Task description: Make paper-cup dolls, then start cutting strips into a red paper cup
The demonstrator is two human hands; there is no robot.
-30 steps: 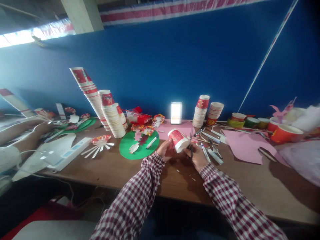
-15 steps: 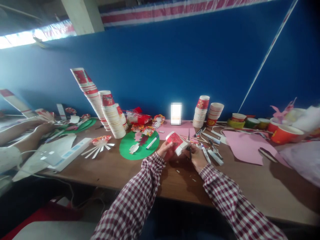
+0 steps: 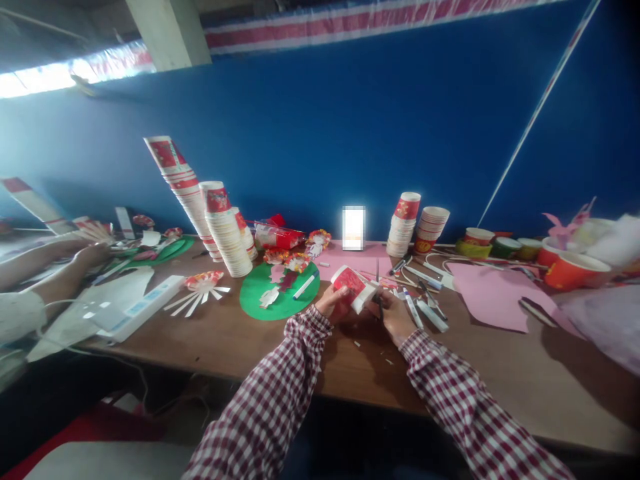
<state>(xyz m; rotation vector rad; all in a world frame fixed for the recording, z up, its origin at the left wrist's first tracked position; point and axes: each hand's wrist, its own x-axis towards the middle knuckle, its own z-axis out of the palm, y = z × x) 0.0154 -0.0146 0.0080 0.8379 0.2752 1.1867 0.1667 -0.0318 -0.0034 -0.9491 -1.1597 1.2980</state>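
Observation:
My left hand (image 3: 331, 300) is closed around a red and white paper cup (image 3: 349, 285), tilted with one end toward my right hand. The cup's right end looks cut into white strips. My right hand (image 3: 393, 315) grips dark-handled scissors (image 3: 379, 303), their thin blades pointing up beside the cup's cut end. Fingers hide most of the handles. Small white scraps (image 3: 357, 344) lie on the table below. Left of my hands, a round green sheet (image 3: 253, 293) carries paper cut-outs and a capped marker (image 3: 305, 285).
Paper cup stacks stand at left (image 3: 227, 233) and right (image 3: 403, 227). A bright phone screen (image 3: 353, 230) stands behind pink paper (image 3: 330, 267). Markers and a utility knife (image 3: 431, 313) lie to the right. Another person's hands (image 3: 90, 260) work at far left beside a white box (image 3: 145, 310).
The cup has turned slightly in my left hand, and its cut end sits a little differently against the scissors. Both hands stay almost in place; the view has shifted slightly.

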